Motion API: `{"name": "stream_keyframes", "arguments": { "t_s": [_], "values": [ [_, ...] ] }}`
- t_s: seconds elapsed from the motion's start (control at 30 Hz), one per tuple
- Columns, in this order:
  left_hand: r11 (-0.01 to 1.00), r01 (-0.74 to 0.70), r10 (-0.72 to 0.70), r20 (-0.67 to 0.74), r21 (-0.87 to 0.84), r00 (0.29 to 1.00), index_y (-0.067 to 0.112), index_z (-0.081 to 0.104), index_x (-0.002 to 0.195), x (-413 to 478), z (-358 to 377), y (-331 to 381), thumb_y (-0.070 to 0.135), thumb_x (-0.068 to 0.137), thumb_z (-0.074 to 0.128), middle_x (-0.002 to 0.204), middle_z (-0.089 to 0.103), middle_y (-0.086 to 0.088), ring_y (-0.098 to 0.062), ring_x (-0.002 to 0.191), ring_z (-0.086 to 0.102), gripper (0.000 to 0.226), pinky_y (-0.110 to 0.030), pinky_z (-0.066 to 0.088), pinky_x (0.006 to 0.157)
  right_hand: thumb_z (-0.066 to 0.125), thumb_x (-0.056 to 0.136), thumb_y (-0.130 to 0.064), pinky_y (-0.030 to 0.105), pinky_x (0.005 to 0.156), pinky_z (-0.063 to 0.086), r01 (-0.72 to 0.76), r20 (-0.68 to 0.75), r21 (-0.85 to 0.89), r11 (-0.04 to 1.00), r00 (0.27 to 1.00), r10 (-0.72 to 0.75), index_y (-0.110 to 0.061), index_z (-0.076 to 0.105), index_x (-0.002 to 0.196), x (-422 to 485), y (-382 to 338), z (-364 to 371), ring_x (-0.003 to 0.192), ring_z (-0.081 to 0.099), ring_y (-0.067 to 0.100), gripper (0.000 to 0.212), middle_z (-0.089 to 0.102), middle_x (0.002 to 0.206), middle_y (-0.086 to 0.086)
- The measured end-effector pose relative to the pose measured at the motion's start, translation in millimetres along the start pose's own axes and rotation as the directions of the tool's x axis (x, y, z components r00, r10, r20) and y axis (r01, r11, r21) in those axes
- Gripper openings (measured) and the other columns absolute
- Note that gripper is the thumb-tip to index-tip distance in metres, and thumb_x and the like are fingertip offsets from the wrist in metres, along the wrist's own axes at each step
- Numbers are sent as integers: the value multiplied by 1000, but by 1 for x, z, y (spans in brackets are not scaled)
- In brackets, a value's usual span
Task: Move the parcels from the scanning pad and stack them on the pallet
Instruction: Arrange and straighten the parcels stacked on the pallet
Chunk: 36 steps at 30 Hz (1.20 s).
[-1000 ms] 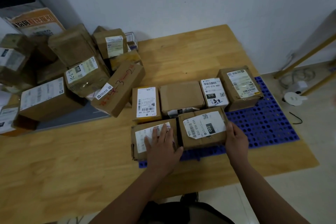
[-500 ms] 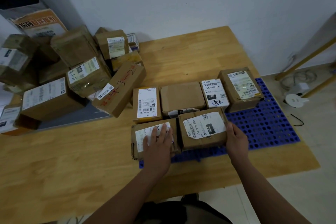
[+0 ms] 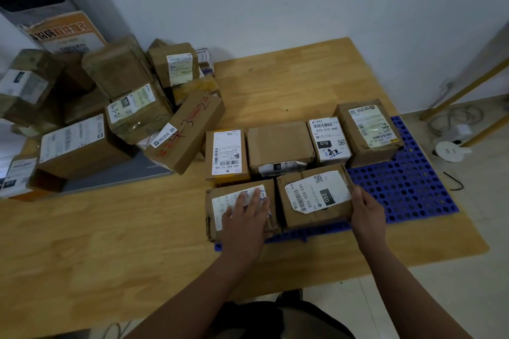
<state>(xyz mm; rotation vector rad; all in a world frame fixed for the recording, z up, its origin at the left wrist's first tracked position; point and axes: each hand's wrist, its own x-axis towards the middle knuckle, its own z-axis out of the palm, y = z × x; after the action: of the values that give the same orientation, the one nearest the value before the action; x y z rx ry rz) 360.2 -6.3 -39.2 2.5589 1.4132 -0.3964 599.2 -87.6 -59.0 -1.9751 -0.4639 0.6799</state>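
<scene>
Several brown cardboard parcels lie side by side on the blue perforated pallet at the table's right. My left hand rests flat, fingers straight, on top of the front-left parcel. My right hand presses against the right side of the front parcel labelled 032, thumb on its top edge. Behind them stands a back row of parcels, among them the one labelled 070. A pile of parcels sits on the dark grey scanning pad at the left.
The wooden table runs to the white wall behind. A long box with red writing leans off the pile toward the pallet. On the floor at right lie cables and a white round device, beside yellow frame legs.
My left hand has slid a little to the left and back on the front-left parcel. My right hand stays at the side of the 032 parcel. The camera view shifted slightly.
</scene>
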Motion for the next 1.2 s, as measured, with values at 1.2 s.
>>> {"name": "stream_keyframes", "arguments": {
  "t_s": [1.2],
  "values": [
    [800,350,-495,-209,-487,843,28,25,150,7,-16,-49,50,94,49,159,22,-5,-31,145,18,64,-55,28,112,50,97,-48,54,95,49,-134,35,123,983,991,130,-18,55,133,3,-3,1,112,55,23,48,57,119,0]
  ]
}}
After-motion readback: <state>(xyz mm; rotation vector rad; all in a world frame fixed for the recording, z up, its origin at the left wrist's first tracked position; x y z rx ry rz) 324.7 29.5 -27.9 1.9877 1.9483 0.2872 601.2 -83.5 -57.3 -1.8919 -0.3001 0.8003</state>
